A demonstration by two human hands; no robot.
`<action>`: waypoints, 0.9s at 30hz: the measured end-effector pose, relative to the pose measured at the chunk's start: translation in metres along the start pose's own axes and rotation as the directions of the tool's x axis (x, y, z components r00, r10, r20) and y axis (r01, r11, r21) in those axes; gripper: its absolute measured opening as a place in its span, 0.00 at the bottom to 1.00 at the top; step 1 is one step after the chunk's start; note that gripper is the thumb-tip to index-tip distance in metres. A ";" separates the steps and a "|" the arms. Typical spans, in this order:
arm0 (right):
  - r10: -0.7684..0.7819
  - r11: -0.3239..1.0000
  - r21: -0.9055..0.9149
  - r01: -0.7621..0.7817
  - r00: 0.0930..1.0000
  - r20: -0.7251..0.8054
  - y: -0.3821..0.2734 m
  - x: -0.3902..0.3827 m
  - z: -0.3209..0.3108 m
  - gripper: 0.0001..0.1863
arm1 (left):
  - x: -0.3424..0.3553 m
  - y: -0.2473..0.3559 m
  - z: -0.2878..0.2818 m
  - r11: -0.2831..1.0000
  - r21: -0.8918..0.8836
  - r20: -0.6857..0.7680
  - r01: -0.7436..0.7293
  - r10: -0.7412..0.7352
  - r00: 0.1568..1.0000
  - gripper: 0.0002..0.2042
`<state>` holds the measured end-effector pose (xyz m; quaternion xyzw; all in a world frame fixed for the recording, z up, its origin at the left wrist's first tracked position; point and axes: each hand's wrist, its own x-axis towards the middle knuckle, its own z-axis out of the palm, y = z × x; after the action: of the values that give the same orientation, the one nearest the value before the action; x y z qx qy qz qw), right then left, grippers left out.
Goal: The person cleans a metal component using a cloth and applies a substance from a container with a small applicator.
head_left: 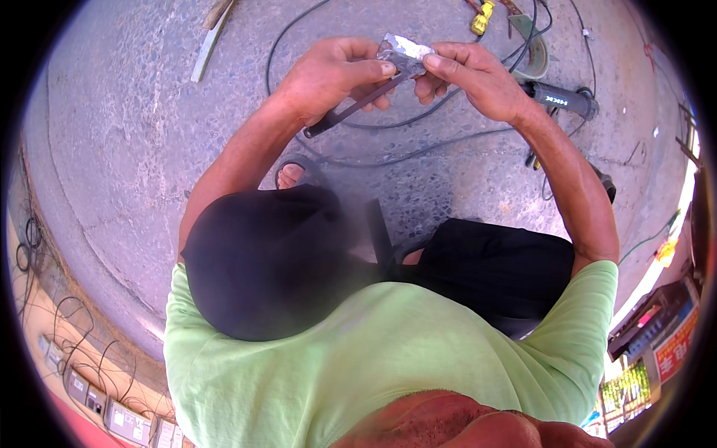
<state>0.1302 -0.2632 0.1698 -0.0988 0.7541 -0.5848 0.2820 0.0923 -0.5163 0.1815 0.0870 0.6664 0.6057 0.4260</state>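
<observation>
Out in front of me, both hands hold a small piece of shiny, crumpled-looking metal (408, 46) with a dark narrow bar (355, 110) slanting down to the left from it. My left hand (340, 73) is closed on the left side, thumb pressed on the metal near the bar's upper end. From the right, my right hand (472, 73) pinches the metal's other edge between thumb and fingers. The fingers hide part of the piece, so its exact kind cannot be made out.
On the concrete floor (149, 134), black cables (407, 160) loop beneath my hands. A dark cylindrical power tool (564, 99) lies beside my right forearm, near a greenish curved part (535, 58) and a yellow connector (483, 16). A flat strip (210, 46) lies far left.
</observation>
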 end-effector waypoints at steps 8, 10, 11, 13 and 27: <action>0.031 0.999 0.027 -0.030 0.999 -0.039 -0.003 0.000 0.006 0.22 | 0.000 0.000 0.001 1.000 0.009 -0.028 0.022 -0.022 0.999 0.10; 0.069 0.997 0.032 -0.066 0.994 -0.081 -0.001 0.000 0.011 0.20 | 0.000 0.001 0.002 0.999 0.009 -0.039 0.034 -0.033 0.999 0.10; 0.084 0.996 0.045 -0.080 0.992 -0.089 -0.002 0.000 0.013 0.18 | 0.000 0.001 0.002 0.999 0.008 -0.045 0.040 -0.039 0.998 0.10; 0.115 0.992 0.069 -0.108 0.988 -0.107 -0.002 0.001 0.018 0.15 | -0.001 -0.001 0.002 1.000 0.001 -0.056 0.022 -0.022 0.998 0.10; 0.093 0.995 0.041 -0.087 0.976 -0.196 0.002 0.003 0.029 0.19 | 0.008 -0.016 -0.001 0.987 -0.141 0.029 0.075 -0.071 0.997 0.10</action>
<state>0.1442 -0.2882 0.1628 -0.0015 0.7726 -0.5904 0.2336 0.0931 -0.5166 0.1634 0.0394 0.6192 0.6345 0.4609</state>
